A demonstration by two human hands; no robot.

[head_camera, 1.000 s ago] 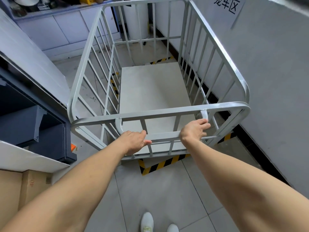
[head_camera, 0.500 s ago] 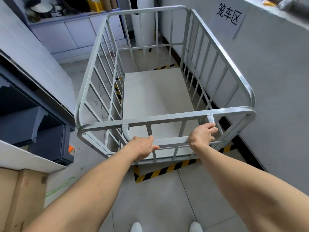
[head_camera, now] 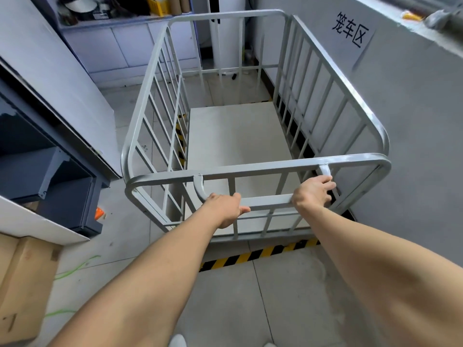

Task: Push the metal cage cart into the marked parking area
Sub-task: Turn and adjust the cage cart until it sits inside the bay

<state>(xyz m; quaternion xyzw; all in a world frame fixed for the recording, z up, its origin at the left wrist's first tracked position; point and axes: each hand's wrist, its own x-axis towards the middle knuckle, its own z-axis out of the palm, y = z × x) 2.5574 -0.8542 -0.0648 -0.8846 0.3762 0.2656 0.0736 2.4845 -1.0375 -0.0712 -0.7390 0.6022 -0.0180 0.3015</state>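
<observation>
I am looking down at the cage cart (head_camera: 250,136), which is standing on the tiled floor (head_camera: 288,296) with its right side running just beside the grey wall (head_camera: 413,146). My left hand (head_camera: 226,207) is wrapping around the left end of the handle bar (head_camera: 266,200) on the near side of the cart, fingers curled over it and thumb pointing along it. My right hand (head_camera: 313,194) is clamping the same bar at its right end, where the bar bends up to the top rail. A yellow-and-black striped tape line (head_camera: 255,256) is showing on the floor just under the cart's near edge, and more striped tape is showing through the bars on the left side. A paper sign (head_camera: 350,30) with black characters is hanging on the wall above the cart's far right corner. A cardboard box (head_camera: 22,291) is sitting at the lower left.
</observation>
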